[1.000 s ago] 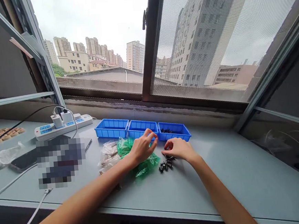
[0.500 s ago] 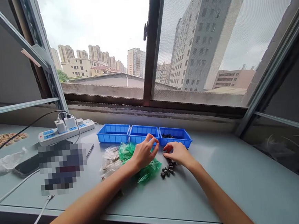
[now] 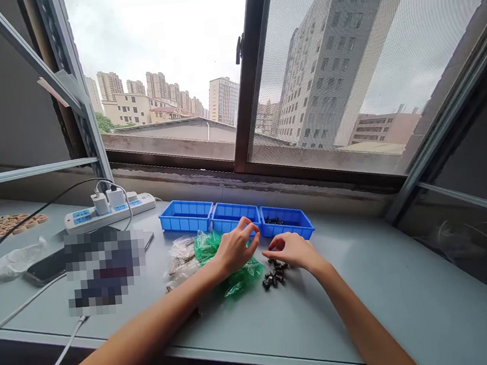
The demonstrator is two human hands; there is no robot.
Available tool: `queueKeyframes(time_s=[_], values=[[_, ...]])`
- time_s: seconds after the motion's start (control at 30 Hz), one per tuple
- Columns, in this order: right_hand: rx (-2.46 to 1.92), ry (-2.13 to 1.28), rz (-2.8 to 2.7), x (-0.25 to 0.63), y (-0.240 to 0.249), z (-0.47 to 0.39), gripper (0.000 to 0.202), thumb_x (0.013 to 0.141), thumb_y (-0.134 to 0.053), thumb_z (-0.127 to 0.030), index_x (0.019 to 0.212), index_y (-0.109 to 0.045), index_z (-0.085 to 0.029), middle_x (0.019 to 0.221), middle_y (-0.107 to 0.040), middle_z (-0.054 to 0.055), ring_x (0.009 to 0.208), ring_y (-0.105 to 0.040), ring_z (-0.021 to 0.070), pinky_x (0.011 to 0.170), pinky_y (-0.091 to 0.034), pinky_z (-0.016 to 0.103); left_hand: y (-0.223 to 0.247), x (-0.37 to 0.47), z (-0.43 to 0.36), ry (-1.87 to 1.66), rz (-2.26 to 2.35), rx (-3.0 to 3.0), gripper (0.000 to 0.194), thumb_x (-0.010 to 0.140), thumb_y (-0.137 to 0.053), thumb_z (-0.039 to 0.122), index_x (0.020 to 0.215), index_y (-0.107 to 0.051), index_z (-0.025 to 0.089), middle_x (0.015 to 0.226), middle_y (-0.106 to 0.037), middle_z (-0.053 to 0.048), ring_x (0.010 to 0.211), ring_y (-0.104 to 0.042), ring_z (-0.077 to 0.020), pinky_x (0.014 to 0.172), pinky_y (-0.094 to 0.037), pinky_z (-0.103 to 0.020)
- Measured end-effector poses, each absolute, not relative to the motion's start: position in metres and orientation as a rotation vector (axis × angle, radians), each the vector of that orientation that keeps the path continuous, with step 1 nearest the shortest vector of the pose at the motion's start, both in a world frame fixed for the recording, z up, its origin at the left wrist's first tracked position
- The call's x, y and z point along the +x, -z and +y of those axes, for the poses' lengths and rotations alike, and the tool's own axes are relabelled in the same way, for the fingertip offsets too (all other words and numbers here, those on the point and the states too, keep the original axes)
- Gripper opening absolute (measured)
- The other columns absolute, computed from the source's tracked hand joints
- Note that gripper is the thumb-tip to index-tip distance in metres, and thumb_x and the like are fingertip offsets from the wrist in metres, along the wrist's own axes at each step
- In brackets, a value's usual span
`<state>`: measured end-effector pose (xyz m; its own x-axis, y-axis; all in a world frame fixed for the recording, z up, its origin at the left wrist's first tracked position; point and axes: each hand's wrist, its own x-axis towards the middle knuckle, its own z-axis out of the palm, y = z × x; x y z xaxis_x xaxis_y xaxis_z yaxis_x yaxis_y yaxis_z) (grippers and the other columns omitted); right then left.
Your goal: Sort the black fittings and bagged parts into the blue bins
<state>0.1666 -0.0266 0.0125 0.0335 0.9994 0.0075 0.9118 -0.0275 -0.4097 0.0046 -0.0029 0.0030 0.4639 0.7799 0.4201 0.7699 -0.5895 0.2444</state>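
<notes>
My left hand (image 3: 237,247) is over the green plastic bag (image 3: 206,246), fingers curled and apart, with nothing visible between them. Just behind a small pile of black metal parts (image 3: 272,278) is my right hand (image 3: 293,250), its thumb and fingers bent toward the left with a gap between them. Beyond the hands stand three blue bins in a row: the left bin (image 3: 186,223), the middle bin (image 3: 225,225), partly hidden by my left hand, and the right bin (image 3: 302,233), which has black parts inside. Clear bags (image 3: 182,260) lie left of the green one.
At the left are a white power strip (image 3: 111,212) with plugs and cables, a dark phone (image 3: 45,266), a blurred-out dark item (image 3: 107,272), crumpled white plastic (image 3: 11,262) and a pile of small tan pieces (image 3: 10,224). A window is behind the table (image 3: 395,294).
My right hand has shifted slightly left, and its fingertips have moved a little over the black parts. My left hand has barely moved. The camera view has shifted slightly.
</notes>
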Motion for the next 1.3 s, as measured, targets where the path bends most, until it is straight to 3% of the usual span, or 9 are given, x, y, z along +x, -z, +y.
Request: queueKeyframes(time_s=[0.47, 0.87, 1.0, 1.13, 1.3], values=[[-1.965, -0.407, -1.933, 0.162, -0.009, -0.027, 0.012, 0.065, -0.061, -0.026, 0.074, -0.07, -0.027, 0.077, -0.071, -0.002, 0.077, -0.064, 0.018, 0.062, -0.038, 0.025, -0.002, 0.006, -0.003, -0.807, 1.41, 2.666, 0.023, 0.091, -0.036, 0.03, 0.1, -0.055, 0.022, 0.11, -0.053, -0.002, 0.072, -0.063, -0.0137, 0.058, -0.045, -0.024], [-1.898, -0.365, -1.821, 0.163, -0.003, -0.021, 0.018, 0.076, -0.054, -0.027, 0.086, -0.068, -0.025, 0.086, -0.07, 0.001, 0.082, -0.063, 0.0191, 0.064, -0.039, 0.027, -0.001, 0.006, -0.003, -0.8, 1.375, 2.689, 0.024, 0.09, -0.038, 0.034, 0.1, -0.057, 0.023, 0.108, -0.053, -0.002, 0.075, -0.063, -0.0149, 0.057, -0.045, -0.023], [-1.588, -0.637, -1.572, 0.164, -0.002, -0.016, 0.024, 0.073, -0.057, -0.035, 0.089, -0.066, -0.02, 0.078, -0.068, 0.003, 0.067, -0.059, 0.0158, 0.056, -0.039, 0.025, -0.001, 0.006, -0.002, -0.781, 1.324, 2.706, 0.025, 0.09, -0.04, 0.037, 0.109, -0.052, 0.025, 0.111, -0.053, -0.002, 0.078, -0.063, -0.0155, 0.057, -0.046, -0.024], [-1.404, -1.012, -1.348, 0.162, -0.007, -0.016, 0.038, 0.066, -0.062, -0.045, 0.093, -0.064, -0.018, 0.063, -0.059, -0.002, 0.044, -0.041, 0.0065, 0.042, -0.028, 0.02, 0.0, 0.005, 0.0, -0.785, 1.275, 2.709, 0.029, 0.091, -0.041, 0.037, 0.117, -0.044, 0.026, 0.112, -0.053, -0.002, 0.081, -0.063, -0.0158, 0.058, -0.047, -0.023], [-1.296, -1.185, -1.206, 0.159, -0.011, -0.017, 0.045, 0.058, -0.069, -0.049, 0.091, -0.063, -0.018, 0.066, -0.056, -0.004, 0.039, -0.031, 0.0012, 0.038, -0.019, 0.018, 0.001, 0.005, 0.001, -0.827, 1.285, 2.7, 0.028, 0.091, -0.042, 0.039, 0.116, -0.044, 0.026, 0.113, -0.053, -0.001, 0.083, -0.064, -0.0158, 0.059, -0.047, -0.022]])
